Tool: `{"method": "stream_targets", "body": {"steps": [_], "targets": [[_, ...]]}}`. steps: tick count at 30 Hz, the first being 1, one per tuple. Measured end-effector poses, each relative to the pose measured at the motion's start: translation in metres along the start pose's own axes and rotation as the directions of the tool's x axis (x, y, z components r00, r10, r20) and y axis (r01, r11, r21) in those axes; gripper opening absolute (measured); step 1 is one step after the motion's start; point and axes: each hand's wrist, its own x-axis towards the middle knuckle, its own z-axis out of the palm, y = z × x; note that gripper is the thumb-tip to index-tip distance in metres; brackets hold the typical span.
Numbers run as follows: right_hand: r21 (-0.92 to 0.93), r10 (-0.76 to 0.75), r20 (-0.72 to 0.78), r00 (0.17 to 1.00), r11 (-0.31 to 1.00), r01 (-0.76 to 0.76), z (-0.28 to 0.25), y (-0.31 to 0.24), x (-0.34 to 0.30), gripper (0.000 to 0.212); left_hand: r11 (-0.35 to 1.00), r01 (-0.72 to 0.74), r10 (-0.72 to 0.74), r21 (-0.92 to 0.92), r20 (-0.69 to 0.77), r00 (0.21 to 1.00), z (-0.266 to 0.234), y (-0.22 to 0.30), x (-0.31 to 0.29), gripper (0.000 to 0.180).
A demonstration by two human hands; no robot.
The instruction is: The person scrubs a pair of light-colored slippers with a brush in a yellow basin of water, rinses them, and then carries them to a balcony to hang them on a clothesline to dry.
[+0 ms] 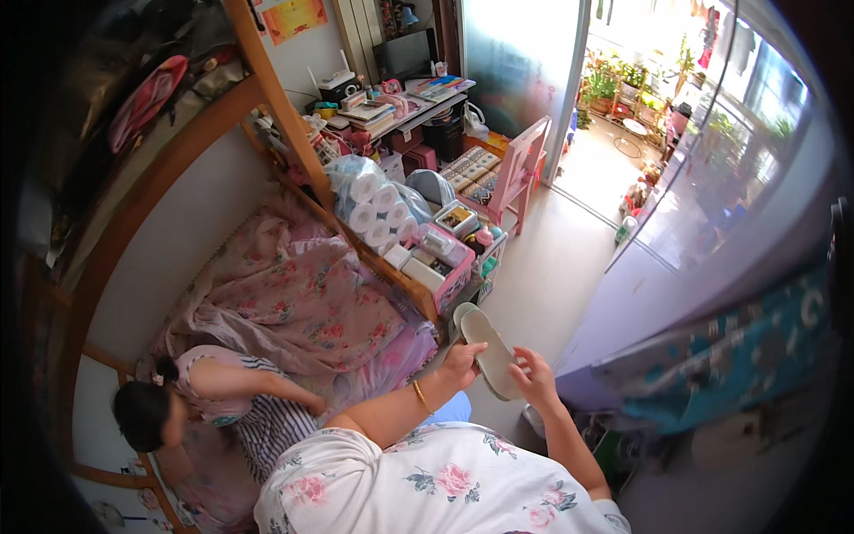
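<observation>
- Second person [191, 400]: lies at far left on the bed [294, 294], which carries a pink floral cover.
- Toilet-roll pack [378, 209]: stands at the bed's far end, beside a pink storage cart [449, 258].
- Left hand [463, 363]: grasps the left edge of a pair of pale slippers [487, 349].
- Slippers: stacked sole to sole, held above the floor in front of the wearer's chest.
- Right hand [536, 378]: fingers curled on the slippers' right edge.
- Desk [418, 102]: stands well beyond, cluttered with books.
</observation>
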Motion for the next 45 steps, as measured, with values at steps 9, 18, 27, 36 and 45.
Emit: {"method": "stream_targets", "body": {"steps": [9,18,27,36,45], "targets": [[-0.676,-0.198,-0.006,0.98,0.723,0.142,-0.056,0.019,0.273,0.046,0.994,-0.024,0.025,-0.108,0.011,1.0,0.06,0.085,0.255,0.037],[-0.517,-0.141,-0.323,0.936,0.854,-0.05,-0.204,0.084,0.462,0.038,0.993,0.109,-0.115,0.039,0.201,0.973,0.197,0.121,0.509,0.038],[0.129,0.28,-0.144,0.949,0.956,-0.263,-0.399,0.191,0.692,0.029,0.965,0.237,-0.249,0.111,0.113,0.962,0.365,0.144,0.743,0.029],[0.525,0.382,-0.064,0.922,0.799,-0.294,-0.542,0.288,0.976,0.027,0.991,-0.075,0.085,-0.115,0.085,0.993,0.43,0.216,0.971,0.037],[0.762,0.455,0.017,0.89,0.571,-0.307,-0.729,0.361,1.144,0.022,0.983,-0.117,0.123,-0.144,0.033,0.992,0.528,0.296,1.225,0.041]]}}
